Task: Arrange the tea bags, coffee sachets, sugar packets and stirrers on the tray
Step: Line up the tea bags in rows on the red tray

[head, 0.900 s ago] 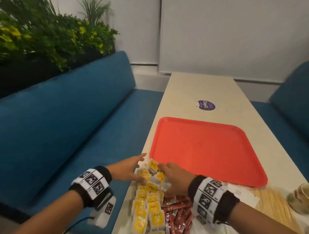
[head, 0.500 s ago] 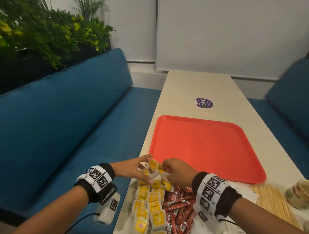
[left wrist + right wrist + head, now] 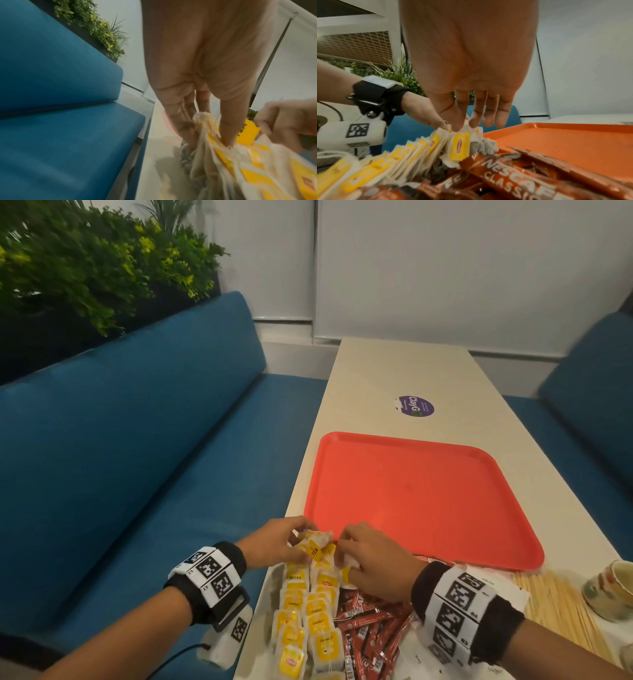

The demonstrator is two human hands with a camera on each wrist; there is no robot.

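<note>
Tea bags (image 3: 308, 611) with yellow tags lie in rows at the table's near left edge. My left hand (image 3: 291, 539) and right hand (image 3: 346, 546) meet at the far end of the rows. Each pinches a bunch of tea bags just short of the red tray (image 3: 411, 494), which holds nothing. In the left wrist view my left hand (image 3: 204, 138) has thumb and fingers dug into the bunched tea bags (image 3: 240, 169). In the right wrist view my right hand (image 3: 465, 126) pinches the top of the tea bags (image 3: 458, 146). Red coffee sachets (image 3: 370, 628) are piled under my right wrist. Wooden stirrers (image 3: 555, 604) lie further right.
A patterned cup (image 3: 613, 590) stands at the right edge beside the stirrers. White paper (image 3: 411, 655) lies under the sachets. A purple sticker (image 3: 416, 406) marks the table beyond the tray. Blue sofas (image 3: 137, 474) flank the narrow table, with plants (image 3: 85, 268) behind the left one.
My left hand's fingers were spread beside the tea bags and now pinch them. Both hands have drawn together at the far end of the rows, bunching the bags.
</note>
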